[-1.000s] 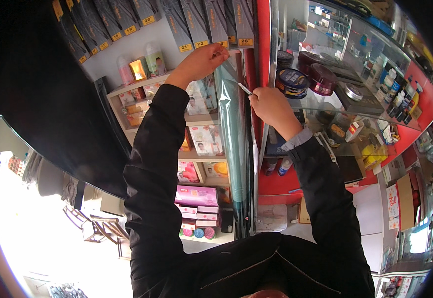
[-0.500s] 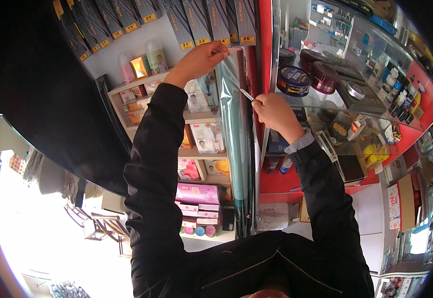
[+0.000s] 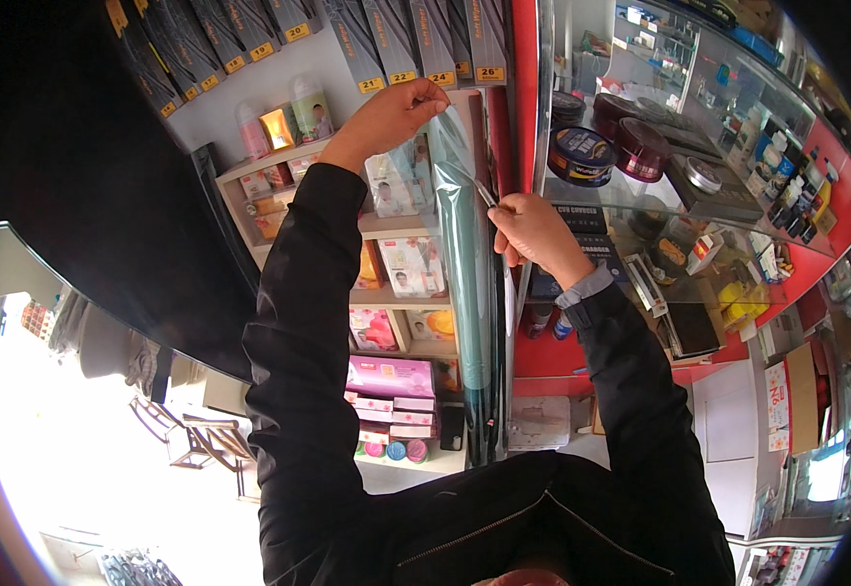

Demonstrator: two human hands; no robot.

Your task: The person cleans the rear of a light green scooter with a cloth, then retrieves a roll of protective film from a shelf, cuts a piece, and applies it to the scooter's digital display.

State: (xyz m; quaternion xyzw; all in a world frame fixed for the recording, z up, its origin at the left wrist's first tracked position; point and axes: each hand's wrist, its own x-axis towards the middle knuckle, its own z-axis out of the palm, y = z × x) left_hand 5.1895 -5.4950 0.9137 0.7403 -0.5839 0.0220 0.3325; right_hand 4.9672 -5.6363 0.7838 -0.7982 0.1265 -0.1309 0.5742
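A long sheet of glossy, see-through green film (image 3: 464,264) hangs down in front of the shelves, its lower part narrow and darker. My left hand (image 3: 386,119) is closed at its upper edge, fingertips pinching the top corner. In my right hand (image 3: 540,237) is a slim pale knife (image 3: 485,192), likely a snap-off cutter. Its tip points up and left, at the right side of the film. Whether the blade touches the film I cannot tell. My right fingers are curled round the handle and partly hide it.
Behind the film stands a shelf unit (image 3: 391,231) with boxed goods. Long dark wiper packages (image 3: 386,44) hang above. To the right, a glass display case (image 3: 664,200) holds round tins (image 3: 581,156) and bottles. A large black panel (image 3: 103,195) fills the left; chairs (image 3: 191,430) stand below.
My right hand has moved slightly down with the knife, which now points more steeply upward. The film has creased near the top. My left hand has stayed almost in place.
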